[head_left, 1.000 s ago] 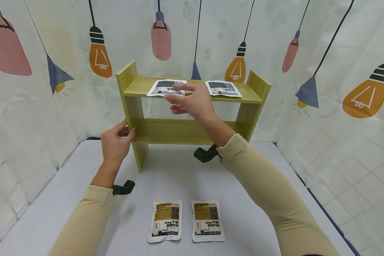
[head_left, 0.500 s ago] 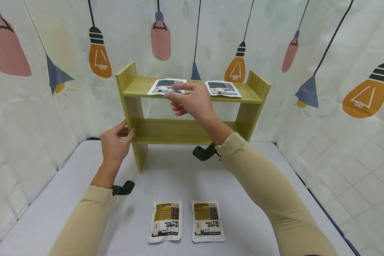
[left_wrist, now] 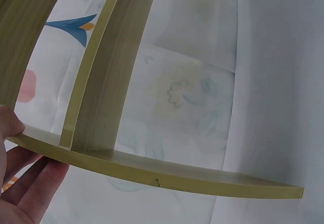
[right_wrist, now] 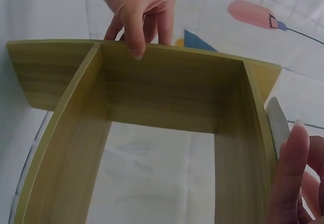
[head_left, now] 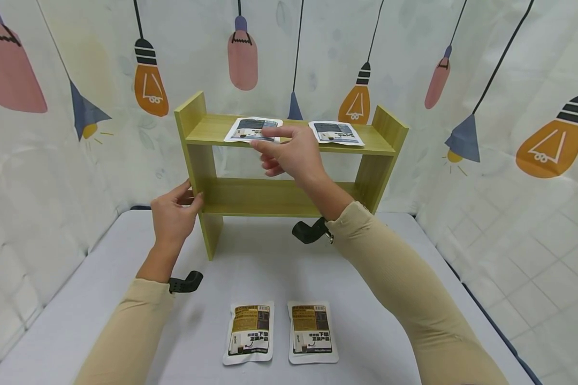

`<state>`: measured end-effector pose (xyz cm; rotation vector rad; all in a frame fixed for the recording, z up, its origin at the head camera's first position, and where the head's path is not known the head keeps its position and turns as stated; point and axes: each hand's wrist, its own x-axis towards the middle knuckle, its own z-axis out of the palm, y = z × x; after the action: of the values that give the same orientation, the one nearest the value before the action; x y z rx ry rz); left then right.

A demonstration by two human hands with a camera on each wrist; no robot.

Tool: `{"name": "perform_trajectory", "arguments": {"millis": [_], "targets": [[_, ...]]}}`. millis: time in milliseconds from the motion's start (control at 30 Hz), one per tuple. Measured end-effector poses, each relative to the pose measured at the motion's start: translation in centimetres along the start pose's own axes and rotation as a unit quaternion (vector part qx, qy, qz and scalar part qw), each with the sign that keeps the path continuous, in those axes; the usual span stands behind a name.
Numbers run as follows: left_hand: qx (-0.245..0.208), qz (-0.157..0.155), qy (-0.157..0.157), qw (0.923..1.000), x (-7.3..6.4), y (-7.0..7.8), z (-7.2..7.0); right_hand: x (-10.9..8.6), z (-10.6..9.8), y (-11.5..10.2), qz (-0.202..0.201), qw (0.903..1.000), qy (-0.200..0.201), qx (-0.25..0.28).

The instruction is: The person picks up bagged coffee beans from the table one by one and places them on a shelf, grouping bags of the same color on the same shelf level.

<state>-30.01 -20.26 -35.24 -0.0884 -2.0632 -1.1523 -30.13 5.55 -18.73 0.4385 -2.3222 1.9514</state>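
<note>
A light wooden two-tier shelf (head_left: 250, 197) stands at the back of the table. My left hand (head_left: 175, 214) grips its left side panel, thumb on the front edge and fingers behind, as the left wrist view also shows. On the top board lie two white pouches with dark blue-grey labels. My right hand (head_left: 291, 152) pinches the near right corner of the left pouch (head_left: 250, 128) between thumb and index finger; the other fingers are bent. In the right wrist view this pouch (right_wrist: 277, 125) appears edge-on by the thumb. The right pouch (head_left: 336, 133) lies flat beside the hand.
Two white pouches with brown-gold labels, a left one (head_left: 249, 334) and a right one (head_left: 313, 332), lie side by side on the white tabletop (head_left: 375, 321) near the front. A fabric wall (head_left: 197, 64) printed with lamps closes in the back and sides.
The left pouch on the top board has shifted slightly right and back with my right hand at it. My left hand stays on the side panel.
</note>
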Motion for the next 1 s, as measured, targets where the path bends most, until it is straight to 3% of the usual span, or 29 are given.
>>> {"name": "perform_trajectory", "arguments": {"millis": [367,667,1000], "targets": [[0.001,-0.007,-0.005,1.0000,-0.15,0.04,-0.06,0.02,-0.37,-0.28,0.008,0.9993,-0.002,-0.036],[0.001,-0.001,0.000,1.0000,-0.02,0.06,-0.02,0.29,-0.45,-0.08,-0.032,0.9973,0.011,-0.065],[0.006,-0.004,-0.002,1.0000,-0.13,0.15,-0.01,0.83,0.01,-0.30,-0.042,0.9926,0.023,-0.111]]}}
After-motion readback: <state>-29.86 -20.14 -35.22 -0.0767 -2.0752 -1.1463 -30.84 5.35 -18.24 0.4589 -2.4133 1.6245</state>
